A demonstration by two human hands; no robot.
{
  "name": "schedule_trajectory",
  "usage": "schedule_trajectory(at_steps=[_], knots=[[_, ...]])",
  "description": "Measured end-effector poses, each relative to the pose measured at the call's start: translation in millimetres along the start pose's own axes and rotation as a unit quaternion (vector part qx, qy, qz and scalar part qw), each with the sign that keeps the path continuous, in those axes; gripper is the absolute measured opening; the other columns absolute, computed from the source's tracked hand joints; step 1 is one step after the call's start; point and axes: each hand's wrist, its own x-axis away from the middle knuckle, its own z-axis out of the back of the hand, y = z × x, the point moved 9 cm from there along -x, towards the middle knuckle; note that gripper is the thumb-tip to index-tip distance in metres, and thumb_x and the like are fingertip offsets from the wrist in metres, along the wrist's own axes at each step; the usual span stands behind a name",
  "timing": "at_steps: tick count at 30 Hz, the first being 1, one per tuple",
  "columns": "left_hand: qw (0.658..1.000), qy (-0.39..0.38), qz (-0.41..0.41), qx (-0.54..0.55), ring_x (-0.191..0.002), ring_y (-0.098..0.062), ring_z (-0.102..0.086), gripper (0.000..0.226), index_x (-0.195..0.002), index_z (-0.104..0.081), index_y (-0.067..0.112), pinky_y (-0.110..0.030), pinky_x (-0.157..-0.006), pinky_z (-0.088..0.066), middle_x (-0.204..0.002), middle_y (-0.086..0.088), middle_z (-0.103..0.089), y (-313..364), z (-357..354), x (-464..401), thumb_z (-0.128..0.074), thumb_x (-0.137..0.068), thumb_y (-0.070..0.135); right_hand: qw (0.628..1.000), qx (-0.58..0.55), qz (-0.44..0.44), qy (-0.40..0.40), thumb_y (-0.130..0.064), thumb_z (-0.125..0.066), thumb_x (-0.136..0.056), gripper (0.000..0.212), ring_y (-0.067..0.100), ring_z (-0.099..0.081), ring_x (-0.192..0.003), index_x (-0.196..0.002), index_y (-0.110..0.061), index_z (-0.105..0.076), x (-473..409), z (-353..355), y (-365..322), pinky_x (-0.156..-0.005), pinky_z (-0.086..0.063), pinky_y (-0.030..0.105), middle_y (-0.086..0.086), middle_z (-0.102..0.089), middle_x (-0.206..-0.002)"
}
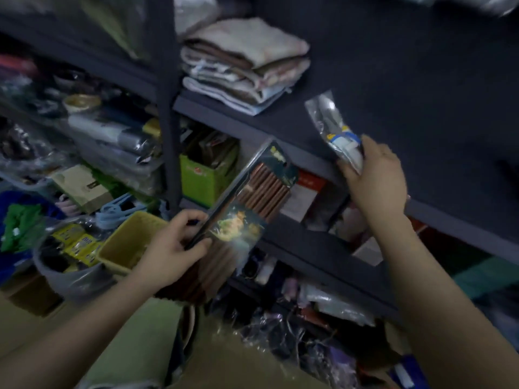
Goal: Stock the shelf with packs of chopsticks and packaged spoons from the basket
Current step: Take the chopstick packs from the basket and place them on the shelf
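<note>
The left hand (171,248) is gripping flat glossy packs of chopsticks (252,203), brown rods under film, before the shelf (280,127). The right hand (376,175) is clutching crinkly packaged spoons (334,130) over that shelf. Motion is blurring the yellow ribbed basket (126,242), far left.

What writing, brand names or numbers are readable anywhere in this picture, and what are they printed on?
No text reads clearly; the picture is blurred.
Pack of brown chopsticks in the left hand: printed card, lettering unreadable.
Clear packet of spoons in the right hand: blue and yellow label, unreadable.
Green cardboard box: red mark, unreadable.
Yellow packets: dark print, too small.
Red and white box: markings blurred.
</note>
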Motion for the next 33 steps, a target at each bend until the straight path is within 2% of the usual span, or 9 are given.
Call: schedule_trajectory(at_steps=[6, 9, 11, 14, 17, 20, 23, 27, 33], knots=[[0.992, -0.098, -0.078, -0.019, -0.075, -0.008, -0.065, 0.033, -0.093, -0.054, 0.033, -0.020, -0.061, -0.046, -0.084, 0.006, -0.069, 84.2, -51.2, 4.8, -0.060, -0.064, 0.047, 0.993, -0.005, -0.034, -0.113, -0.041, -0.063, -0.084, 0.056, 0.041, -0.051, -0.114, -0.121, -0.002, -0.048, -75.1, -11.2, 50.5, -0.089, -0.043, 0.043, 0.025, -0.055, -0.122], [0.992, -0.096, -0.079, -0.003, -0.068, 0.000, -0.063, 0.029, -0.089, -0.054, 0.037, -0.013, -0.059, -0.044, -0.077, 0.012, -0.068, 113.3, -60.0, 3.6, -0.060, -0.063, 0.046, 0.980, 0.003, -0.015, -0.197, -0.040, -0.059, -0.086, 0.037, 0.038, -0.056, -0.103, -0.099, -0.005, -0.056, -85.8, -32.5, 63.3, -0.083, -0.046, 0.040, 0.021, -0.060, -0.105], [0.994, -0.076, -0.076, 0.030, -0.070, -0.010, -0.064, 0.026, -0.090, -0.056, 0.033, -0.021, -0.066, -0.047, -0.079, -0.002, -0.069, 124.4, -61.9, -0.6, -0.065, -0.066, 0.039, 0.975, 0.004, 0.012, -0.222, -0.027, -0.055, -0.087, 0.022, 0.038, -0.058, -0.104, -0.096, -0.007, -0.060, -82.0, -36.1, 68.9, -0.083, -0.047, 0.039, 0.021, -0.062, -0.107], [0.992, -0.032, -0.065, 0.100, -0.070, -0.025, -0.060, 0.021, -0.095, -0.057, 0.022, -0.035, -0.070, -0.046, -0.074, -0.016, -0.069, 137.7, -68.3, -11.5, -0.066, -0.079, 0.011, 0.987, -0.083, 0.050, -0.126, -0.020, -0.048, -0.087, 0.025, 0.037, -0.060, -0.090, -0.085, 0.002, -0.060, -62.0, -1.8, 69.8, -0.069, -0.041, 0.036, 0.025, -0.064, -0.096], [0.983, 0.014, -0.065, 0.171, -0.057, -0.004, -0.062, 0.021, -0.092, -0.054, 0.018, -0.017, -0.058, -0.049, -0.059, 0.005, -0.069, 164.2, -90.5, -26.8, -0.054, -0.084, -0.002, 0.969, -0.246, 0.019, -0.015, -0.019, -0.043, -0.091, 0.027, 0.025, -0.057, -0.090, -0.097, -0.001, -0.063, -13.0, 39.3, 82.4, -0.074, -0.039, 0.034, 0.014, -0.064, -0.095], [0.968, 0.030, -0.081, 0.236, -0.058, 0.002, -0.060, 0.023, -0.092, -0.053, 0.017, -0.013, -0.062, -0.049, -0.060, 0.011, -0.068, 195.0, -128.5, -44.9, -0.052, -0.084, -0.004, 0.885, -0.455, -0.063, -0.078, -0.029, -0.041, -0.098, 0.021, 0.014, -0.058, -0.093, -0.103, -0.022, -0.060, 45.5, 43.4, 93.9, -0.088, -0.046, 0.034, 0.000, -0.063, -0.102], [0.951, 0.026, -0.081, 0.297, -0.067, 0.000, -0.061, 0.019, -0.093, -0.054, 0.018, -0.020, -0.076, -0.049, -0.071, 0.012, -0.067, 226.4, -175.5, -62.4, -0.057, -0.084, 0.001, 0.805, -0.560, -0.149, -0.125, -0.036, -0.046, -0.095, 0.023, 0.002, -0.064, -0.096, -0.112, -0.024, -0.056, 89.3, 50.0, 116.8, -0.088, -0.050, 0.024, -0.011, -0.065, -0.107], [0.939, -0.041, -0.070, 0.334, -0.082, -0.009, -0.058, 0.016, -0.094, -0.053, 0.021, -0.027, -0.084, -0.045, -0.086, 0.004, -0.061, 272.2, -249.7, -77.7, -0.061, -0.084, 0.012, 0.786, -0.577, -0.219, -0.036, -0.026, -0.066, -0.083, 0.021, 0.019, -0.067, -0.095, -0.101, -0.015, -0.061, 101.2, 87.8, 180.6, -0.087, -0.053, 0.037, 0.003, -0.071, -0.099], [0.970, -0.183, -0.121, 0.107, -0.103, -0.012, -0.056, 0.036, -0.120, -0.042, 0.023, -0.033, -0.092, -0.047, -0.104, 0.012, -0.058, 310.5, -341.1, -85.9, -0.056, -0.088, 0.029, 0.789, -0.525, -0.305, 0.098, -0.016, -0.057, -0.091, 0.019, 0.010, -0.068, -0.064, -0.106, -0.007, -0.063, 95.3, 157.7, 294.9, -0.053, -0.052, 0.018, 0.002, -0.072, -0.081]])
